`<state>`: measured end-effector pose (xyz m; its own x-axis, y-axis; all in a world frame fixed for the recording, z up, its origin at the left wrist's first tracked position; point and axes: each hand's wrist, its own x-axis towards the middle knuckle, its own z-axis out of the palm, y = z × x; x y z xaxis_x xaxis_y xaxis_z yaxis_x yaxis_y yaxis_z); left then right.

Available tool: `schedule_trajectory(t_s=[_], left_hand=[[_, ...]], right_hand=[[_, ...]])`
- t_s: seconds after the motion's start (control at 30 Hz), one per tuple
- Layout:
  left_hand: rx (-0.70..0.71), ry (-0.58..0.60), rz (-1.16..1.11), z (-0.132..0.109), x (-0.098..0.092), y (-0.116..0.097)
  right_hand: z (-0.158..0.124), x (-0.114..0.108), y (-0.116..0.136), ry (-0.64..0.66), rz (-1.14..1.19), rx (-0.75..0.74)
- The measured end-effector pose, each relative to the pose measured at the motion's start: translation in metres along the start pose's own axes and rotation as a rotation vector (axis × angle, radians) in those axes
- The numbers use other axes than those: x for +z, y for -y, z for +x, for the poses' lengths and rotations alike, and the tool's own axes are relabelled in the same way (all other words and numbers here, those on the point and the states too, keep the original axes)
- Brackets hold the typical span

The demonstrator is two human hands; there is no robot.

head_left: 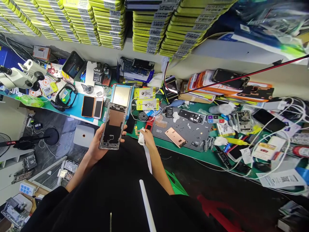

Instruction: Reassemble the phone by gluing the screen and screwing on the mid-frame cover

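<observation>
My left hand (97,141) is wrapped round an opened phone frame (114,125), held up at the bench edge. Its inside faces me, with a copper-coloured upper part and a black lower part. In my right hand (147,137) is a small white item with printing (141,138), pinched between the fingers; its exact kind is unclear. Just beyond that hand lie a red device (149,123) and a dark phone-sized slab (130,125). A copper-coloured phone panel (175,137) rests on the grey work mat (158,131) to the right.
Yellow boxes (109,29) stand stacked on the shelf above. A microscope (29,75) and black headset (64,98) occupy the left side. White cables (288,129), phones and loose parts crowd the right. A green stool (177,185) is below the bench.
</observation>
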<state>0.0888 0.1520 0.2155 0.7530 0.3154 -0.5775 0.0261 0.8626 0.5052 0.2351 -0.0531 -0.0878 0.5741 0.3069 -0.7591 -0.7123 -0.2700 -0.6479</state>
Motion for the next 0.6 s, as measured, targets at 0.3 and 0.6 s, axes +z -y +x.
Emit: schedule_trajectory(t_s=[0.3,0.6], left_hand=[[-0.046,0.025,0.012,-0.007,0.008,-0.003],[-0.052,0.031,0.049,-0.015,0.008,0.0]], right_hand=[[-0.115,-0.022,0.107,0.088,0.212,-0.189],[-0.232,0.018,0.185,0.414,0.255,-0.514]])
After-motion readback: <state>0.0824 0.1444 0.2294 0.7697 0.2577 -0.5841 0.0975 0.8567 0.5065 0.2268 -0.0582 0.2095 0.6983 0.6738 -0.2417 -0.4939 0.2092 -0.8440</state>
